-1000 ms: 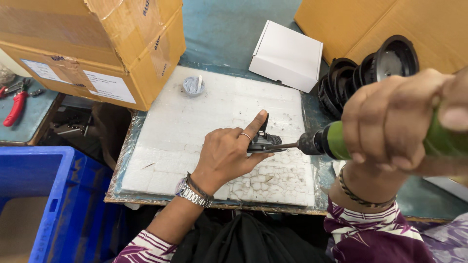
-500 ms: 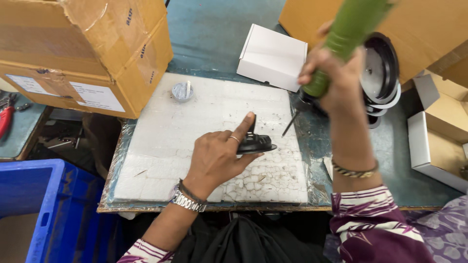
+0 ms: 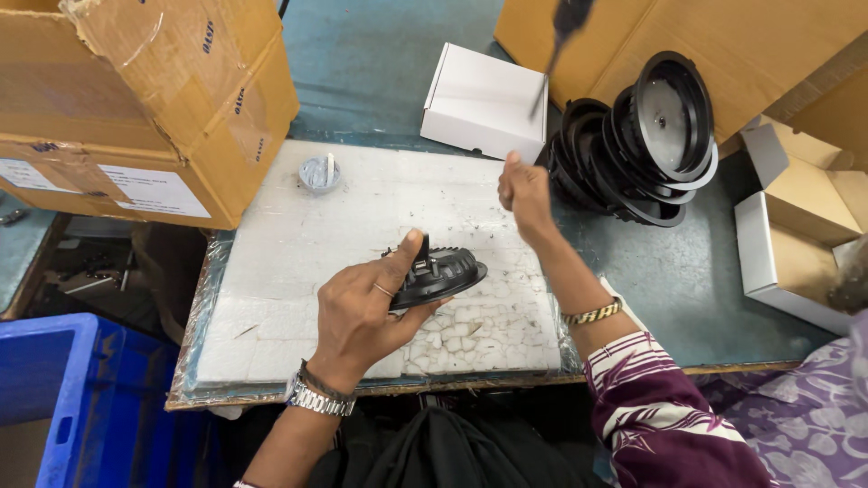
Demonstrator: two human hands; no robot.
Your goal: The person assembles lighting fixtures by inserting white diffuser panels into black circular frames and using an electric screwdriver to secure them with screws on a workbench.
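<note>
- grip first: left hand (image 3: 362, 312) is closed around a black round part (image 3: 437, 276), thumb up against its raised centre, lifting it tilted just above the white foam pad (image 3: 298, 244).
- right hand (image 3: 523, 192) is curled into a loose fist over the pad's far edge and holds nothing; a hanging screwdriver (image 3: 553, 50) dangles above it, near but apart.
- risk, as i judge it: the part is pinched at one side only, so it could tip off the fingers and drop on the pad or roll toward the table (image 3: 705, 280) edge.
- risk: the free tool looks able to swing and knock the white box (image 3: 484, 99) or the knuckles below it.
- risk: the stack of black housings (image 3: 646, 149) leans sideways against the cardboard and may slide if bumped.
- count: one part in hand, one small grey cup (image 3: 318, 173) on the pad, one closed white box, one leaning stack (pieces too overlapped to count), one blue crate (image 3: 81, 407), one big taped carton (image 3: 136, 99) at left.
</note>
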